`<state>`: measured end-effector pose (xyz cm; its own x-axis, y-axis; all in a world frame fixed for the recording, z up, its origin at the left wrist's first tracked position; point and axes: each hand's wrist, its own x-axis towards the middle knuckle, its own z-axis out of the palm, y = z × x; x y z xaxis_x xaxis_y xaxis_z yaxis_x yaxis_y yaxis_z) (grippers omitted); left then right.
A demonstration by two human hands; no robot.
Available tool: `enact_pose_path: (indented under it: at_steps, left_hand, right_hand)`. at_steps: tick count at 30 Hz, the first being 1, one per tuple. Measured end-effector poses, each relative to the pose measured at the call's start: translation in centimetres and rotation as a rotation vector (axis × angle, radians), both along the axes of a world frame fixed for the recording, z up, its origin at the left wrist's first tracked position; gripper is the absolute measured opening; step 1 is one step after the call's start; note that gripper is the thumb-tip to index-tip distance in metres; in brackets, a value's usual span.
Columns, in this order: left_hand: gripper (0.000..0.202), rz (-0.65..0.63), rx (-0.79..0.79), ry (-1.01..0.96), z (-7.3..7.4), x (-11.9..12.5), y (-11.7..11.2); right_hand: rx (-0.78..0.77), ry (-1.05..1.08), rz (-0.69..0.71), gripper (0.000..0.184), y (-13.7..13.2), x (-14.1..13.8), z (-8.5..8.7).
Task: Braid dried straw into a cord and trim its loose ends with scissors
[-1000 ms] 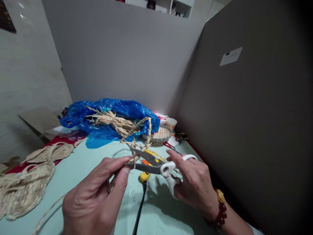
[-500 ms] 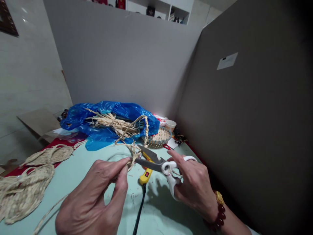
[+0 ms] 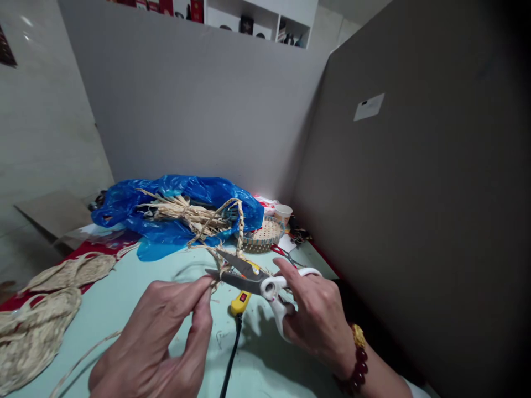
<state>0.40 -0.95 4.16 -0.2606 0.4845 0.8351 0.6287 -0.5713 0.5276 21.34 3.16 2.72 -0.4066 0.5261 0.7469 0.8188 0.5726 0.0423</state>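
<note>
My left hand (image 3: pixel 161 337) pinches a straw strand (image 3: pixel 216 255) between thumb and forefinger. In my right hand (image 3: pixel 319 315) is a pair of scissors (image 3: pixel 244 281) with white handles and dark blades. The blades are partly apart and lie across the straw just beyond my left fingertips. I cannot tell whether they have cut anything. A braided straw cord (image 3: pixel 240 221) hangs in a loop behind the blades. Beneath the scissors a yellow-handled tool (image 3: pixel 240 303) with a red switch and a black cable lies on the table, its front partly hidden.
A blue plastic bag (image 3: pixel 199 185) holds a bundle of straw (image 3: pixel 182 211). To its right are a woven basket (image 3: pixel 263 240), a paper cup (image 3: pixel 283 213) and red-handled scissors (image 3: pixel 279 250). Woven straw soles (image 3: pixel 41 331) lie at the left. Grey partitions (image 3: pixel 207 110) stand behind and right.
The scissors have moved slightly left, their blades now nearer together and further across the straw by my left fingertips. The whole view has shifted a little.
</note>
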Motion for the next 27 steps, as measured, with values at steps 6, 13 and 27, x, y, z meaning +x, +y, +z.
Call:
enact_pose_path:
  at_steps: [6,13,27]
  left_hand:
    - [0.025,0.030,0.058,0.150,0.2,-0.4,0.3]
    - [0.018,0.036,0.016,0.074,0.1,-0.3,0.2]
    - [0.009,-0.213,-0.537,-0.459,1.2,1.2,0.0]
  right_hand:
    - [0.098,-0.064,-0.041,0.050,-0.2,-0.3,-0.2]
    - [0.142,-0.059,-0.037,0.043,-0.3,-0.6,0.1]
    - [-0.825,0.819,0.233,0.016,-0.5,-1.9,1.6]
